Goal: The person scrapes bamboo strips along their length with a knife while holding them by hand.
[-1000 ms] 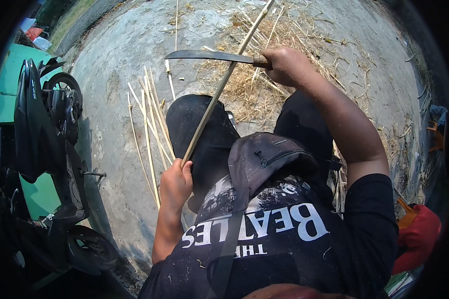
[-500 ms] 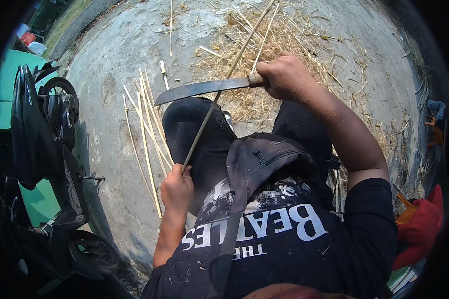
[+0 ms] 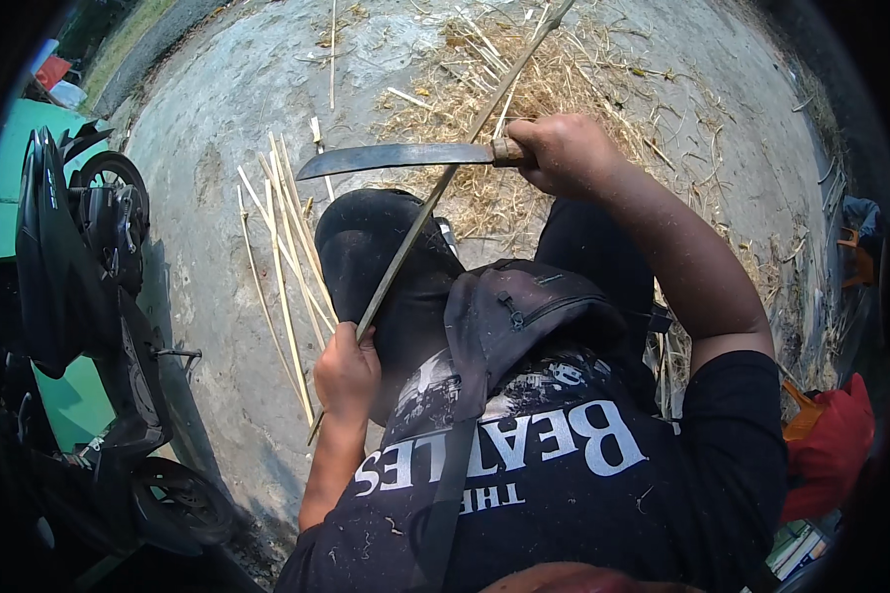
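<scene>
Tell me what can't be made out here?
Head view only:
- Strip's far end: cut off by the top edge.
- Left hand's fingers: curled around the strip, out of sight.
- Knife handle: mostly inside the right hand.
- Feet: hidden behind knees and bag.

One long-bladed knife [image 3: 405,156] and one long bamboo strip [image 3: 435,203] are seen. About six thin split sticks [image 3: 285,267] are counted left of the strip. One motorbike [image 3: 89,296] is seen farther left.

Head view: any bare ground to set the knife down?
Bare concrete lies between the parked scooter and the split bamboo strips. Crowded: shavings pile beyond the right hand and knife.
</scene>
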{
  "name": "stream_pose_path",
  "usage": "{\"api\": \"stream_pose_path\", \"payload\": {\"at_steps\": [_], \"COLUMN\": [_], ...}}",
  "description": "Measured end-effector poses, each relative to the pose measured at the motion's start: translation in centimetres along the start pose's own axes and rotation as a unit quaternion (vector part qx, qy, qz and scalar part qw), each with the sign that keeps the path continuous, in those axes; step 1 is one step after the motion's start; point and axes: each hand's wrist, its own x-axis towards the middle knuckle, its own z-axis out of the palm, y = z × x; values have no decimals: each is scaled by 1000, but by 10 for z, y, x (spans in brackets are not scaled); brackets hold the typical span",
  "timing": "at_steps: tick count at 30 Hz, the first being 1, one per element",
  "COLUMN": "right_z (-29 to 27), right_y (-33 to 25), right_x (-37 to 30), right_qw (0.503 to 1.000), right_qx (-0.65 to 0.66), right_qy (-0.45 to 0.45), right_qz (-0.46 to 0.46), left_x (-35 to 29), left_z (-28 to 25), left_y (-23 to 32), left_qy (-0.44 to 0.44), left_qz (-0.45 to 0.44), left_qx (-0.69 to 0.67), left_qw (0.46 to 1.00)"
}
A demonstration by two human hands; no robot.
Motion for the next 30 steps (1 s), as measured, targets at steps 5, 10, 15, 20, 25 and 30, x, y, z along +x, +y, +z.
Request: {"api": "stream_pose_path", "payload": {"at_steps": [5,10,15,20,25,30], "right_z": [9,11,35,37,28,27], "right_y": [25,-1,8,-1,22,26], "right_x": [-5,-12,-20,-19,-5,-12], "right_qw": [984,1000,993,993,989,992], "right_qx": [80,18,81,91,92,55], "right_qy": [-8,-9,22,62,65,86], "right_qz": [156,14,78,50,97,76], "left_x": [6,6,8,8,7,7], "left_z": [-10,-9,-7,-7,1,-6], "left_y": [11,-3,-3,-5,-13,-6], "left_qy": [-28,-49,-56,-74,-57,-75], "left_qz": [-16,1,5,-12,-5,-13], "left_qx": [25,33,-26,-10,-41,-25], "left_qw": [999,998,998,997,998,997]}}
